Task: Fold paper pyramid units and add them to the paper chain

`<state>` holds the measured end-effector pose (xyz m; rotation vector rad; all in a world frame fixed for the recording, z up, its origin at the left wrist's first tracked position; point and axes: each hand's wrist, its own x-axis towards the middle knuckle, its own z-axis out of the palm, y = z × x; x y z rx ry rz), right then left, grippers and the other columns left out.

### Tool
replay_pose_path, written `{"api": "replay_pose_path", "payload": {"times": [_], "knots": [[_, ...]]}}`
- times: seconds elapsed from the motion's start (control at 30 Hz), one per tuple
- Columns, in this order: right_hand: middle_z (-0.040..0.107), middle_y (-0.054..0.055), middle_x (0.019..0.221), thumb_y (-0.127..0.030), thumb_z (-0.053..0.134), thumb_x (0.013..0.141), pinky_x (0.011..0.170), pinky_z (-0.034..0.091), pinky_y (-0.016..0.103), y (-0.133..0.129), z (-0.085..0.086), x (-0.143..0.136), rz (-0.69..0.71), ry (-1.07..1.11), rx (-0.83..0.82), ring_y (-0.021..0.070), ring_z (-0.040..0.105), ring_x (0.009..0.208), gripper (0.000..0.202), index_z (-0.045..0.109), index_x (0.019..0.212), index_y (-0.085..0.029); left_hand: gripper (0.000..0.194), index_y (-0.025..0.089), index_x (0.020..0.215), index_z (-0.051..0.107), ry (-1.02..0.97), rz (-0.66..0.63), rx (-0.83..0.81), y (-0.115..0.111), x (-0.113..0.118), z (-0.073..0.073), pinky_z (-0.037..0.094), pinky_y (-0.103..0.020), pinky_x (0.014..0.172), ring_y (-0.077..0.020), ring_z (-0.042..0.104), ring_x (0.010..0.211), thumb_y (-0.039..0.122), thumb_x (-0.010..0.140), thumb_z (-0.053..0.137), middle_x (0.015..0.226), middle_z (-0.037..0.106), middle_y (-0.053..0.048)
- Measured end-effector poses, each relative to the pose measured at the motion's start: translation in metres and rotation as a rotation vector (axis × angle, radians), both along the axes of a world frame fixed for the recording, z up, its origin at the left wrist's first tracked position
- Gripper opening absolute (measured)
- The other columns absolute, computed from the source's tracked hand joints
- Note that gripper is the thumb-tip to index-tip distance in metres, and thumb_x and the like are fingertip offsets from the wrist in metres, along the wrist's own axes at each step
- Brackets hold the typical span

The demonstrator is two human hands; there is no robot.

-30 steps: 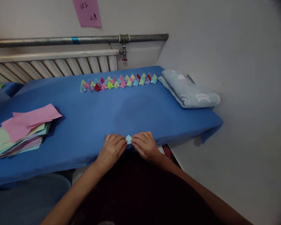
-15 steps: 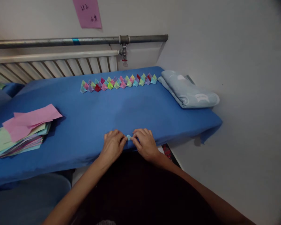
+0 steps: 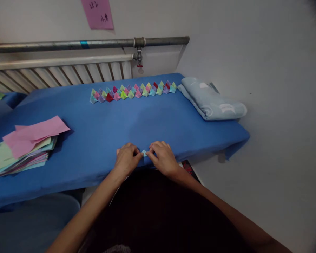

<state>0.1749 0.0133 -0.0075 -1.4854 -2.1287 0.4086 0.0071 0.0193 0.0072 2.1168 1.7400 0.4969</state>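
Note:
A small light-blue piece of folded paper (image 3: 144, 153) lies between my two hands, close to the front edge of the blue-covered table (image 3: 100, 133). My left hand (image 3: 127, 159) pinches its left side between thumb and fingers. From the other side, my right hand (image 3: 163, 158) grips it with thumb and forefinger, its other fingers curled. Only the middle of the paper shows; the fingertips hide its ends. Farther back stands a long double row of small folded paper pieces (image 3: 123, 95) in many colours.
At the left lies a stack of coloured paper sheets (image 3: 21, 161) with pink sheets (image 3: 39, 131) on top. A folded grey-blue blanket (image 3: 213, 102) rests at the back right by the wall. Behind the table are a radiator (image 3: 63, 73) and a metal pipe (image 3: 107, 44).
Both hands keep their pinch on the light-blue paper, with only slight shifts of the fingers. The whole view has moved a little; the other things lie as before.

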Motion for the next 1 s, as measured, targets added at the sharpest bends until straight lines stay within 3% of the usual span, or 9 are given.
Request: {"api": "replay_pose_path", "payload": {"times": [0.23,0.43,0.67,0.83,1.0], "knots": [[0.061,0.001,0.076,-0.023,0.062,0.086,0.070,0.035,0.030,0.007,0.008,0.002,0.052,-0.029,-0.032,0.0152,0.050,0.072,0.023,0.053,0.065,-0.019,0.015,0.020,0.064,0.062,0.065,-0.014,-0.133,0.014,-0.001,0.010,0.036,-0.030,0.061,-0.0170,0.055,0.066,0.032,0.074,0.065,0.072,0.063,-0.002],[0.060,0.002,0.080,-0.027,0.068,0.082,0.073,0.037,0.031,0.011,0.014,0.003,0.083,-0.018,-0.092,0.0155,0.050,0.075,0.022,0.056,0.066,-0.019,0.010,0.022,0.076,0.066,0.073,-0.039,-0.219,0.020,-0.003,0.014,0.037,-0.030,0.064,-0.0210,0.056,0.079,0.031,0.074,0.063,0.084,0.063,-0.005],[0.057,0.000,0.072,-0.024,0.073,0.076,0.070,0.039,0.031,0.026,0.021,0.003,0.148,-0.060,-0.205,0.0148,0.051,0.071,0.026,0.055,0.058,-0.020,0.010,0.021,0.060,0.059,0.081,-0.145,-0.512,0.046,-0.008,0.032,0.032,-0.022,0.052,-0.0106,0.047,0.053,0.025,0.061,0.067,0.051,0.051,0.007],[0.057,0.001,0.072,-0.023,0.073,0.076,0.069,0.040,0.032,0.032,0.020,0.003,0.175,-0.064,-0.205,0.0153,0.051,0.069,0.027,0.054,0.057,-0.021,0.009,0.021,0.057,0.061,0.103,-0.166,-0.595,0.056,-0.010,0.044,0.029,-0.023,0.051,-0.0110,0.045,0.052,0.025,0.059,0.068,0.049,0.050,0.006],[0.058,0.002,0.073,-0.025,0.074,0.076,0.068,0.040,0.032,0.031,0.019,0.003,0.176,-0.088,-0.197,0.0168,0.052,0.071,0.026,0.056,0.058,-0.021,0.016,0.021,0.056,0.061,0.099,-0.186,-0.641,0.057,-0.009,0.048,0.029,-0.023,0.051,-0.0113,0.044,0.054,0.033,0.060,0.071,0.049,0.050,0.006]]}}
